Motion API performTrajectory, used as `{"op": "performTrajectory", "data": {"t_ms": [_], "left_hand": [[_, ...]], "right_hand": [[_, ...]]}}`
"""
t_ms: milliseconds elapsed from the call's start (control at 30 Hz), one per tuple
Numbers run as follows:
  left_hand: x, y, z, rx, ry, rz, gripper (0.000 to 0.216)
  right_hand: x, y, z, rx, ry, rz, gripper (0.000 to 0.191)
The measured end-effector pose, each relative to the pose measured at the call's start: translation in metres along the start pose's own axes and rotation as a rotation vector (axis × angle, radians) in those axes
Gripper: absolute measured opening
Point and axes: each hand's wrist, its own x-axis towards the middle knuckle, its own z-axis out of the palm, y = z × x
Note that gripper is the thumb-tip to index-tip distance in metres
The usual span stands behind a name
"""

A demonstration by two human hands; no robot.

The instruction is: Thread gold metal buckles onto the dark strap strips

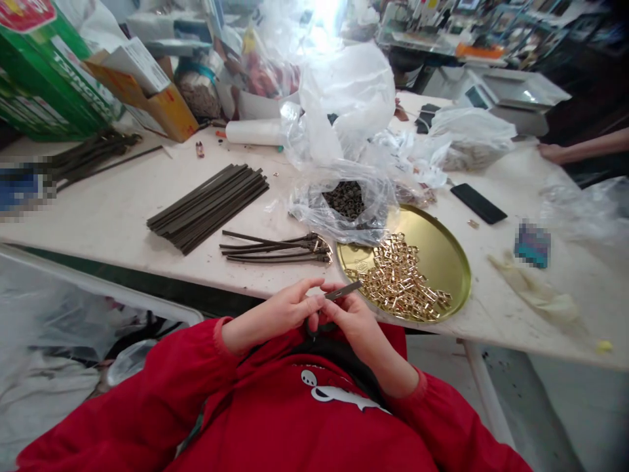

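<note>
Just off the table's front edge, my left hand (287, 305) and my right hand (358, 321) meet with their fingers closed on one dark strap (345, 290). Its flat end, with a small slot, points up and right past my fingertips; the rest curls below my hands. Right beside them, gold metal buckles (405, 278) lie heaped on a round gold tray (449, 252). Beyond my left hand rests a small group of straps with buckles at their right ends (275, 248). A larger stack of plain dark straps (209, 206) lies farther left.
Behind the tray, an open plastic bag (314, 203) holds small dark pieces (346, 200). A black phone (478, 202) lies to the right. Cardboard boxes (174, 108) and a white roll (253, 132) stand at the back. Another person's arm (584, 147) reaches in at right.
</note>
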Motion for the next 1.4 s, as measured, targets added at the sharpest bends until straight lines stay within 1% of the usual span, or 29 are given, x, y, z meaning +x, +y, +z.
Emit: {"op": "performTrajectory", "data": {"t_ms": [67, 133, 167, 233, 267, 300, 333, 367, 433, 533, 633, 733, 833, 900, 933, 967, 1000, 1067, 1100, 1133, 1200, 1267, 1333, 1400], "left_hand": [[-0.001, -0.003, 0.0, 0.011, 0.011, -0.011, 0.033], [-0.003, -0.003, -0.001, 0.01, 0.068, -0.068, 0.029], [-0.004, -0.002, -0.001, 0.001, 0.103, -0.102, 0.029], [-0.004, 0.002, -0.002, -0.037, 0.158, -0.154, 0.028], [-0.003, 0.003, -0.001, -0.062, 0.169, -0.171, 0.026], [-0.001, 0.005, -0.001, -0.085, 0.175, -0.177, 0.025], [0.003, 0.006, 0.0, -0.103, 0.173, -0.18, 0.023], [0.007, 0.006, 0.001, -0.112, 0.169, -0.18, 0.022], [0.016, 0.007, 0.003, -0.095, 0.164, -0.167, 0.019], [0.031, 0.006, 0.001, -0.022, 0.151, -0.136, 0.018], [0.044, 0.002, -0.006, 0.008, 0.122, -0.124, 0.018], [0.053, 0.0, -0.013, 0.047, 0.111, -0.128, 0.018], [0.059, 0.002, -0.016, 0.103, 0.129, -0.115, 0.019], [0.062, 0.004, -0.017, 0.126, 0.161, -0.084, 0.02], [0.063, 0.006, -0.017, 0.135, 0.178, -0.061, 0.02], [0.064, 0.007, -0.017, 0.145, 0.192, -0.032, 0.02], [0.065, 0.008, -0.016, 0.158, 0.201, 0.0, 0.02], [0.065, 0.011, -0.014, 0.196, 0.213, 0.048, 0.02], [0.064, 0.013, -0.012, 0.217, 0.223, 0.066, 0.02], [0.063, 0.015, -0.01, 0.241, 0.238, 0.085, 0.02], [0.057, 0.019, -0.007, 0.283, 0.272, 0.119, 0.02], [0.05, 0.024, -0.005, 0.311, 0.29, 0.142, 0.019], [0.04, 0.028, -0.004, 0.319, 0.29, 0.129, 0.017], [0.03, 0.031, -0.002, 0.31, 0.3, 0.11, 0.017]], "right_hand": [[-0.004, -0.003, -0.015, -0.144, -0.042, -0.074, 0.035], [-0.004, -0.01, -0.044, -0.309, -0.022, -0.14, 0.034], [-0.003, -0.014, -0.063, -0.403, 0.039, -0.172, 0.033], [0.003, -0.025, -0.101, -0.649, 0.248, -0.227, 0.033], [0.007, -0.031, -0.118, -0.82, 0.356, -0.26, 0.034], [0.012, -0.037, -0.132, -1.02, 0.433, -0.274, 0.034], [0.019, -0.042, -0.142, -1.19, 0.472, -0.277, 0.032], [0.027, -0.046, -0.148, -1.301, 0.486, -0.277, 0.029], [0.044, -0.053, -0.149, -1.441, 0.457, -0.253, 0.023], [0.072, -0.056, -0.136, -1.581, 0.408, -0.181, 0.018], [0.09, -0.057, -0.124, -1.701, 0.376, -0.105, 0.016], [0.096, -0.059, -0.122, -1.771, 0.335, -0.064, 0.014], [0.093, -0.064, -0.125, -1.809, 0.318, -0.062, 0.021], [0.087, -0.067, -0.125, -1.766, 0.315, -0.107, 0.024], [0.084, -0.068, -0.123, -1.659, 0.303, -0.137, 0.024], [0.079, -0.067, -0.119, -1.482, 0.277, -0.157, 0.023], [0.075, -0.066, -0.113, -1.25, 0.234, -0.16, 0.022], [0.065, -0.061, -0.095, -0.749, 0.116, -0.106, 0.023], [0.059, -0.058, -0.084, -0.559, 0.055, -0.065, 0.024], [0.054, -0.055, -0.072, -0.423, 0.004, -0.036, 0.025], [0.044, -0.049, -0.052, -0.28, -0.059, -0.029, 0.025], [0.036, -0.044, -0.037, -0.229, -0.089, -0.052, 0.026], [0.028, -0.043, -0.029, -0.202, -0.104, -0.061, 0.027], [0.021, -0.043, -0.025, -0.169, -0.102, -0.059, 0.028]]}}
